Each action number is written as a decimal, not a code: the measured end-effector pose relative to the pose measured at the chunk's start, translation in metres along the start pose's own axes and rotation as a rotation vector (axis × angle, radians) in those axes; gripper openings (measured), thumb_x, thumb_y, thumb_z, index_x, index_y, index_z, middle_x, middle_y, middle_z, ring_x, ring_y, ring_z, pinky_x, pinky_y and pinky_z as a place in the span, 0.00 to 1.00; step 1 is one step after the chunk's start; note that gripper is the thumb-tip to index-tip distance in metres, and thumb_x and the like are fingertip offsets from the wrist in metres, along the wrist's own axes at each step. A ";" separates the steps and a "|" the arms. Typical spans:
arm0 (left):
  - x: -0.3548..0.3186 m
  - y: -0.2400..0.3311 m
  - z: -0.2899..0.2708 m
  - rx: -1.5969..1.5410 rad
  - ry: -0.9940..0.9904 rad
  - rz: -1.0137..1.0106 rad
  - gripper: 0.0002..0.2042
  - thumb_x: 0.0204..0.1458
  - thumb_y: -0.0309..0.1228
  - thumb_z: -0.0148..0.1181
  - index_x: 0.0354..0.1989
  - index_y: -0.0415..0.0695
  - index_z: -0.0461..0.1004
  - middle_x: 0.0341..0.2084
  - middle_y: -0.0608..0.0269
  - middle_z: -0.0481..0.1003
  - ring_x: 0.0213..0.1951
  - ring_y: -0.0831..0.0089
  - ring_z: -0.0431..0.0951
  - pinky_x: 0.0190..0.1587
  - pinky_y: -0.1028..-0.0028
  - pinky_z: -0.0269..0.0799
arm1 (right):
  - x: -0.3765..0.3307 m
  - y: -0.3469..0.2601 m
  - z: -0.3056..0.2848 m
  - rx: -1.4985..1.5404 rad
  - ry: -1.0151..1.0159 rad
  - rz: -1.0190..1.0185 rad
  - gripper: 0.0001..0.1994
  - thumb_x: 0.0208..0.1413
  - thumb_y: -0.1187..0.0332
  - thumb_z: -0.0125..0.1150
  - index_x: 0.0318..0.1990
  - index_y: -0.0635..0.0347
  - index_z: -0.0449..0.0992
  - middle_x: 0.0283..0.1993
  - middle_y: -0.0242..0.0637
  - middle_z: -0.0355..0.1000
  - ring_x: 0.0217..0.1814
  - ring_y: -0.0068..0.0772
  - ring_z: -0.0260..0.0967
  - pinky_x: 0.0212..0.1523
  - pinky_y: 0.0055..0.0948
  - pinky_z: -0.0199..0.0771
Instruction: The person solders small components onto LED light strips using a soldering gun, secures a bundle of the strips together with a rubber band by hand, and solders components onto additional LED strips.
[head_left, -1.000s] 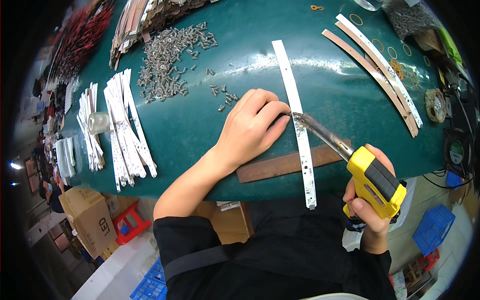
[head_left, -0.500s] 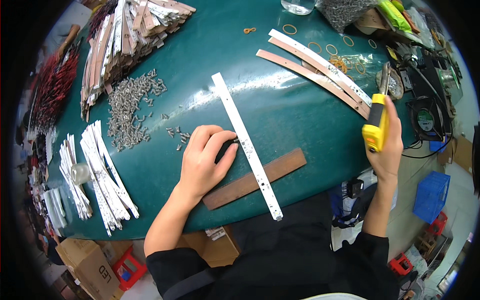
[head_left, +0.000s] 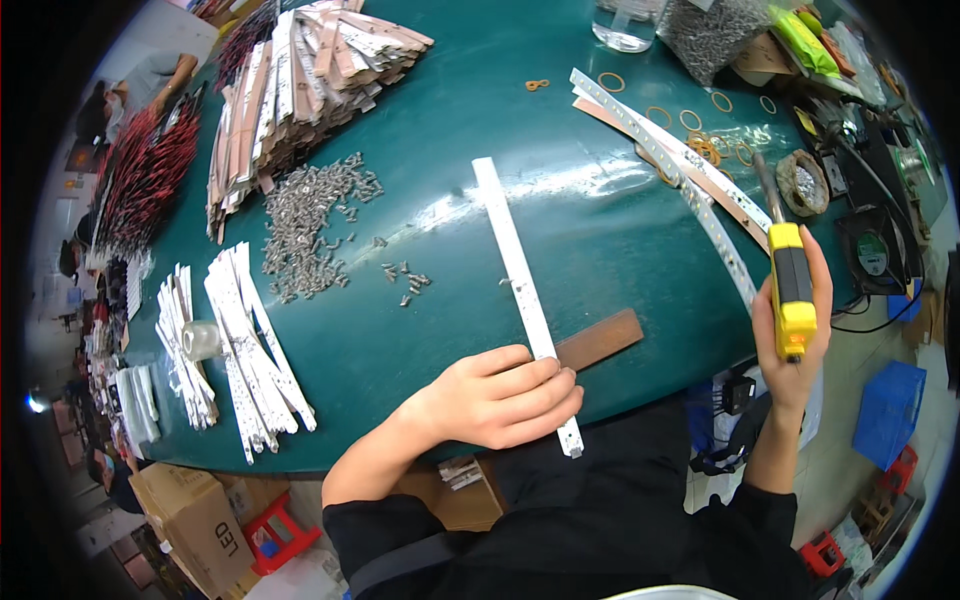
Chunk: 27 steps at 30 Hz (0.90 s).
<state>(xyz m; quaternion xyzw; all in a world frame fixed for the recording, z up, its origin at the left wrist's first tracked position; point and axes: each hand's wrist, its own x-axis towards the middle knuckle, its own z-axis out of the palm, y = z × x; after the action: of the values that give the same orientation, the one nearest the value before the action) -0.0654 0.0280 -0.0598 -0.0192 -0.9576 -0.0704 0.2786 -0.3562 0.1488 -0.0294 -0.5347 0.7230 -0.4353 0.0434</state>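
Observation:
A narrow white LED circuit strip (head_left: pixel 505 232) lies slantwise across a brown bar (head_left: pixel 608 338). My left hand (head_left: pixel 500 400) is closed over the strip's near part, fingers wrapped across it. Farther up, a tiny metallic part (head_left: pixel 505 282) sits at the strip's left edge. In my right hand (head_left: pixel 795 350) is a yellow and black soldering iron (head_left: pixel 790 280), its metal tip pointing away from me. Beside that hand ends a long strip with small dots (head_left: pixel 700 205); whether the fingers touch it is hidden.
Small metal parts (head_left: pixel 310 235) lie heaped at left, near stacked strips (head_left: pixel 300 90) and white strip bundles (head_left: pixel 250 350). At right are rubber bands (head_left: pixel 705 148), a small round bowl (head_left: pixel 803 183) and a black fan (head_left: pixel 870 250). The green tabletop (head_left: pixel 430 190) curves toward me.
My left hand has left the small part and moved down onto the strip's near end. The right hand has lowered slightly with the iron. A dotted strip now shows among those at right.

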 end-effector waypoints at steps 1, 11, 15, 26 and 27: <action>0.000 -0.001 -0.005 0.069 0.075 0.039 0.06 0.47 0.26 0.62 0.34 0.47 0.77 0.36 0.68 0.76 0.41 0.74 0.76 0.40 0.75 0.71 | -0.005 -0.010 0.003 0.052 0.014 -0.001 0.30 0.52 0.80 0.57 0.65 0.63 0.60 0.49 0.38 0.69 0.41 0.21 0.67 0.46 0.20 0.68; -0.058 -0.011 -0.104 0.509 -0.027 -0.442 0.16 0.31 0.19 0.60 0.34 0.44 0.80 0.35 0.63 0.78 0.39 0.63 0.77 0.39 0.66 0.73 | -0.044 -0.067 0.049 0.135 -0.286 -0.177 0.33 0.49 0.76 0.60 0.65 0.68 0.59 0.42 0.43 0.71 0.35 0.29 0.71 0.40 0.26 0.73; -0.114 0.007 -0.123 0.606 -0.164 -0.714 0.17 0.35 0.18 0.59 0.37 0.47 0.79 0.37 0.66 0.77 0.42 0.65 0.76 0.43 0.66 0.71 | -0.054 -0.066 0.053 0.139 -0.542 -0.237 0.36 0.44 0.71 0.66 0.62 0.70 0.60 0.50 0.52 0.71 0.43 0.51 0.74 0.48 0.36 0.75; -0.110 0.007 -0.111 0.263 -0.015 -1.009 0.14 0.46 0.17 0.58 0.43 0.43 0.78 0.41 0.57 0.76 0.44 0.57 0.75 0.48 0.65 0.70 | -0.029 -0.073 0.094 1.688 -0.540 0.667 0.32 0.43 0.68 0.61 0.58 0.70 0.60 0.39 0.42 0.67 0.44 0.35 0.66 0.60 0.53 0.68; -0.100 -0.003 -0.101 0.246 0.003 -0.988 0.13 0.47 0.19 0.59 0.41 0.43 0.77 0.38 0.58 0.76 0.41 0.58 0.76 0.45 0.64 0.71 | -0.029 -0.072 0.104 1.760 -0.583 0.652 0.27 0.44 0.68 0.59 0.53 0.69 0.62 0.43 0.43 0.66 0.49 0.36 0.64 0.68 0.63 0.55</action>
<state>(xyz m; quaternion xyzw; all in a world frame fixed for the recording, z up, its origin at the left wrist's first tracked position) 0.0720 0.0109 -0.0296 0.4693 -0.8530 -0.0805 0.2137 -0.2360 0.1084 -0.0569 -0.1722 0.2136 -0.6363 0.7210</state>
